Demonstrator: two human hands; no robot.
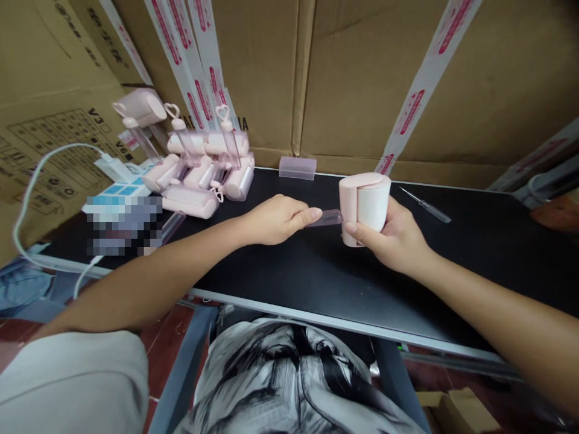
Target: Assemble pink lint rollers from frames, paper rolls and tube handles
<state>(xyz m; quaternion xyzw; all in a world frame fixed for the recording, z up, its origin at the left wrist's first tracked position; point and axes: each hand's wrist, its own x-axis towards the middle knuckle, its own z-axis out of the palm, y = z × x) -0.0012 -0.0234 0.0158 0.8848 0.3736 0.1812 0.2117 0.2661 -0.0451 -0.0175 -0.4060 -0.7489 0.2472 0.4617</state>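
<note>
Over the black table, my right hand (400, 238) grips a pink and white rounded device (373, 208), its thumb across the lower front. To its left, my left hand (280, 220) is closed on a clear pinkish tube (328, 219), thumb along the top. The tube's right end meets the left side of the device. Behind them, a translucent pink rectangular piece (297, 168) lies by the table's back edge.
Several pink devices and tubes with heart-shaped loops (199, 172) are piled at the back left, beside a power strip with a white cable (115, 167). A screwdriver (427, 205) lies right. Cardboard boxes (353, 90) stand behind the table (289, 277).
</note>
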